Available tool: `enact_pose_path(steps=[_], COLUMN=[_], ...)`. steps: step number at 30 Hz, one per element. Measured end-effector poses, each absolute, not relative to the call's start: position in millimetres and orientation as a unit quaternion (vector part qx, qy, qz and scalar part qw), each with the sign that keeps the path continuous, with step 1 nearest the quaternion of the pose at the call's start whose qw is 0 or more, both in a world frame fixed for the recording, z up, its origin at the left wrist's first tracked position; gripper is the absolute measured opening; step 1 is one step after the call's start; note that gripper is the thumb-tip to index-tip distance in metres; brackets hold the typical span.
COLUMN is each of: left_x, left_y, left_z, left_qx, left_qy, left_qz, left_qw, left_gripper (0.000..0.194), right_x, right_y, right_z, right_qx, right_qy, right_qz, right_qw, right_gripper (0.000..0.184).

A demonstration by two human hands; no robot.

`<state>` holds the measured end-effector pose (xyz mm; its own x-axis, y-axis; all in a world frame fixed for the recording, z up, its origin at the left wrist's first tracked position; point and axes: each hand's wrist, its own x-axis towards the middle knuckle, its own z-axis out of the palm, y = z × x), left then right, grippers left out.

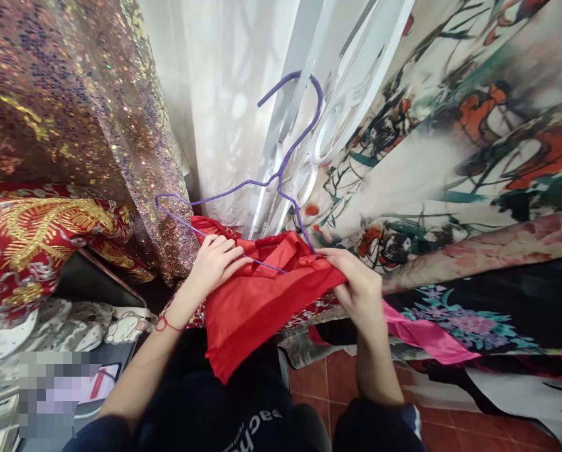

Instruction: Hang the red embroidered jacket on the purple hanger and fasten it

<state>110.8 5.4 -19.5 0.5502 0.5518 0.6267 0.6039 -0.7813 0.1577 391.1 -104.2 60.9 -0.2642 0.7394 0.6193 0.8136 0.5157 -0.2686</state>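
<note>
A red satin garment [253,301] hangs down between my two hands over my lap. A purple wire hanger [281,169] is threaded into its top, the hook pointing up toward a white curtain. My left hand [212,263] is closed on the garment's upper left part, fingers curled over the cloth and the hanger's lower wire. A red thread bracelet circles that wrist. My right hand [356,282] pinches the garment's upper right edge near the hanger's right arm.
A sequined brown-gold fabric [69,94] hangs at left above red-and-gold brocade [31,238]. Painted floral cloths [473,157] hang at right, with a pink ribbon-like cloth [426,336] below. White hangers [337,119] sit behind the purple one. Red floor tiles [318,383] show below.
</note>
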Motion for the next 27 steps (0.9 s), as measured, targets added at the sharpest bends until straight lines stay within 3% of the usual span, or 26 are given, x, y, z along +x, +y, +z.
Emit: enact_pose_path(steps=[4, 7, 9, 11, 13, 16, 19, 22, 27], left_x=[97.0, 83.9, 72.7, 60.5, 50.1, 43.0, 43.7, 43.9, 29.4], left_y=[4.3, 0.6, 5.4, 19.0, 38.5, 67.9, 89.3, 101.9, 114.2], left_z=[-19.1, -29.1, -45.7, -70.0, -98.5, -135.6, -151.1, -143.7, -99.5], left_qx=[-0.864, -0.741, -0.605, -0.552, -0.583, -0.581, -0.534, -0.502, -0.442], left_qy=[-0.305, -0.318, -0.387, -0.481, -0.554, -0.589, -0.553, -0.521, -0.497], left_qz=[-0.396, -0.585, -0.695, -0.677, -0.57, -0.485, -0.481, -0.475, -0.549], left_qw=[0.061, 0.081, 0.037, -0.07, -0.165, -0.284, -0.421, -0.501, -0.506], left_gripper=[0.016, 0.006, 0.009, 0.012, 0.029, 0.081, 0.097, 0.083, 0.052], right_x=[373.5, 368.9, 367.9, 367.7, 367.8, 368.3, 369.8, 371.8, 376.5], right_y=[-87.8, -80.6, -76.8, -73.6, -71.5, -71.3, -73.1, -73.8, -69.4], right_z=[43.0, 35.4, 34.2, 34.2, 34.3, 34.0, 33.6, 33.8, 35.2], right_qx=[-0.523, -0.51, -0.494, -0.484, -0.483, -0.493, -0.492, -0.482, -0.463], right_qy=[-0.769, -0.797, -0.815, -0.822, -0.824, -0.824, -0.826, -0.829, -0.826], right_qz=[-0.083, -0.124, -0.155, -0.172, -0.169, -0.149, -0.14, -0.153, -0.202], right_qw=[0.358, 0.299, 0.26, 0.245, 0.242, 0.236, 0.235, 0.237, 0.25], right_gripper=[0.052, 0.064, 0.062, 0.059, 0.057, 0.055, 0.053, 0.051, 0.053])
